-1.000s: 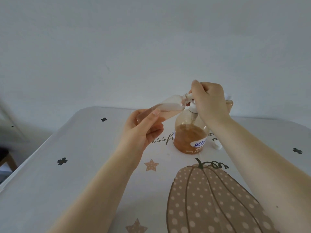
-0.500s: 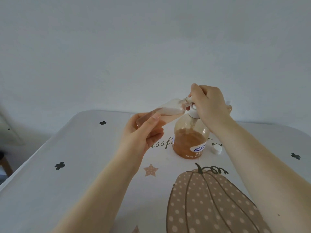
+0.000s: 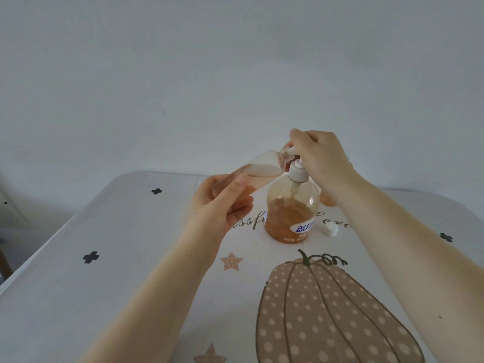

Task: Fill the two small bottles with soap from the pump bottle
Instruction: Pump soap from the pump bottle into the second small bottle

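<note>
The pump bottle point(image 3: 291, 208), clear with orange soap about half full and a white pump collar, stands mid-table. My right hand point(image 3: 320, 158) curls over its pump head, which is mostly hidden. My left hand point(image 3: 218, 205) grips a small clear bottle point(image 3: 259, 170), tilted with its mouth against the pump's nozzle; orange soap lies in its lower part. A second small bottle point(image 3: 328, 199) with orange soap peeks out behind my right wrist. A small white cap point(image 3: 330, 229) lies on the table right of the pump bottle.
The table wears a white cloth point(image 3: 117, 258) printed with a spotted pumpkin point(image 3: 327, 318), stars and dark clovers. A plain wall rises behind it. The table's left edge drops off to a dim floor.
The view has tilted so everything sits slightly lower in frame. The pump head under my right hand stands higher above the collar than before. The small bottle stays at the nozzle.
</note>
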